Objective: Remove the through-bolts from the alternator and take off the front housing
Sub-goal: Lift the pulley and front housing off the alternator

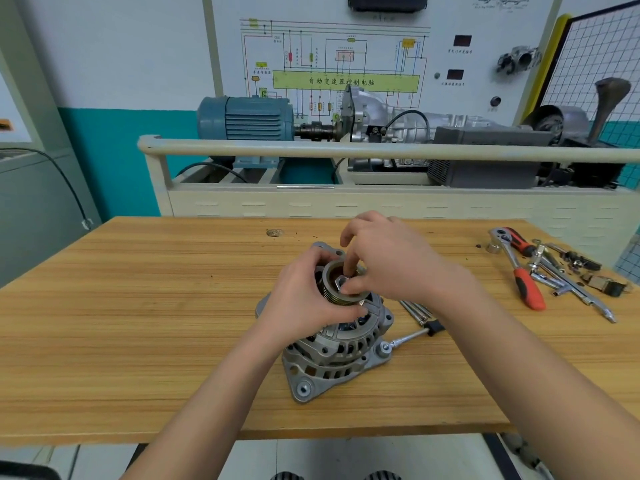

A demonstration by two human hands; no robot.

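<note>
A silver alternator (337, 348) stands pulley-up in the middle of the wooden table (138, 306). My left hand (304, 299) grips the grooved pulley (331, 271) from the left side. My right hand (388, 261) reaches over the pulley, and its fingertips pinch the nut (343, 282) at the pulley's centre. Several long through-bolts (415, 311) lie loose on the table just right of the alternator. A small screwdriver-like tool (412, 337) lies next to them, its tip near the housing's right lug.
A red-handled ratchet (523, 271), sockets, extensions and small parts (575, 268) lie at the table's right end. Behind the table stands a training rig with a blue motor (246, 121) and a rail (346, 148). The table's near edge is close to me.
</note>
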